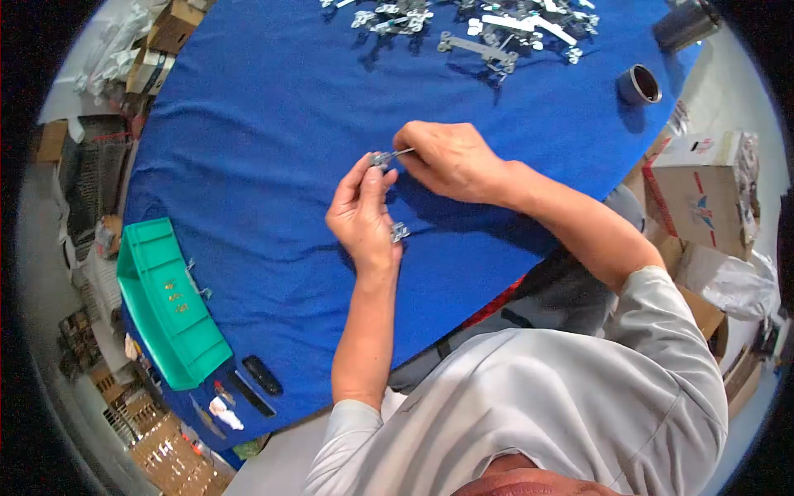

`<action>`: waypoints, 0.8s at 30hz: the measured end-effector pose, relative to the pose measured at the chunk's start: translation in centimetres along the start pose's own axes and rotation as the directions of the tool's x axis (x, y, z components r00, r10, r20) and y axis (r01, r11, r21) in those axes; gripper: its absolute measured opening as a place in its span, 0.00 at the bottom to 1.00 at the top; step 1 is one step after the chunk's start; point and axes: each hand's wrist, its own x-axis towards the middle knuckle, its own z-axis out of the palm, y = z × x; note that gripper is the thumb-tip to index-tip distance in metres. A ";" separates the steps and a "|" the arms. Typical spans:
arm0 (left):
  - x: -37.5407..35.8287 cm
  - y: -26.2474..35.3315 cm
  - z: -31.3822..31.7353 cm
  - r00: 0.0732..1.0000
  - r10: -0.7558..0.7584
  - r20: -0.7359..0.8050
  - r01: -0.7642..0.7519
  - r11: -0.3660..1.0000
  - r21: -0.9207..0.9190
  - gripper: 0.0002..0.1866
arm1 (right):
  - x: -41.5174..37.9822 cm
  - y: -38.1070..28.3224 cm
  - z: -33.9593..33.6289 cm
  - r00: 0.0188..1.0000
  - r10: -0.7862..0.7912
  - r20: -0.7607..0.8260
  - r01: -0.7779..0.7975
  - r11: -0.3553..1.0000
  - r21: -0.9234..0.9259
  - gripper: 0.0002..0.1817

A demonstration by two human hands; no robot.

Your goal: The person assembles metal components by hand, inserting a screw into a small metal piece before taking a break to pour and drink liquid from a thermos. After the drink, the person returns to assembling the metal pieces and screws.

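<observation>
My left hand [361, 217] is closed on a small silvery metal bracket [379, 160], pinched between thumb and fingertips. Another jagged metal end [399, 232] sticks out beside the palm; whether it belongs to the same piece is hidden by the hand. My right hand [456, 163] is closed around a thin metal rod [404, 152], whose tip meets the bracket at the left fingertips. The rod's other end is covered by the right hand. Both hands are above the blue cloth [273, 149].
A pile of similar metal brackets [496, 37] lies at the far side. Two dark cylindrical containers, one a cup [639, 85], stand at the right. A green tray [178, 331] with small brassy pieces is at the left, near a black bar [262, 375]. Cardboard boxes [703, 186] flank the table.
</observation>
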 end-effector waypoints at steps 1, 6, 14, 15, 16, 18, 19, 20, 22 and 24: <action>-0.1 0.0 0.0 1.000 0.001 0.000 -0.001 1.000 -0.013 0.11 | 0.0 0.1 0.1 1.000 -0.013 0.012 0.013 1.000 -0.022 0.09; 0.0 -0.1 -0.1 1.000 -0.001 0.016 0.001 1.000 -0.008 0.11 | 0.1 0.2 0.0 1.000 0.017 0.023 -0.016 1.000 -0.024 0.09; -0.1 0.0 -0.2 1.000 -0.017 0.020 0.017 1.000 0.004 0.10 | 0.1 0.3 0.0 0.997 0.041 0.062 -0.039 0.999 -0.022 0.10; -0.1 0.0 -0.2 1.000 -0.017 0.021 0.017 1.000 0.004 0.10 | 0.1 0.2 0.0 0.998 0.037 0.049 -0.037 0.999 0.002 0.10; -0.1 0.0 -0.2 1.000 -0.013 0.019 0.014 1.000 -0.006 0.10 | 0.1 0.2 0.1 0.998 0.037 0.047 -0.037 0.999 0.000 0.10; -0.1 -0.1 -0.1 1.000 -0.009 0.020 0.010 1.000 -0.016 0.10 | 0.0 0.3 0.2 0.999 0.027 0.022 -0.028 0.999 0.019 0.10; -0.1 -0.1 -0.1 1.000 -0.003 0.022 0.003 1.000 -0.005 0.10 | 0.0 0.3 0.2 0.999 0.027 0.021 -0.027 0.999 0.017 0.10; -0.1 0.0 -0.1 1.000 0.004 0.023 -0.005 1.000 0.007 0.10 | 0.1 0.2 0.1 0.998 0.036 0.051 -0.036 0.999 -0.008 0.10; -0.1 -0.1 -0.2 1.000 0.010 0.025 -0.010 1.000 0.000 0.10 | 0.1 0.1 0.0 0.996 0.046 0.080 -0.043 0.998 -0.037 0.10; -0.1 -0.2 -0.2 1.000 0.016 0.025 -0.016 1.000 -0.006 0.10 | 0.2 -0.2 -0.1 0.998 0.028 0.047 -0.028 1.000 -0.001 0.09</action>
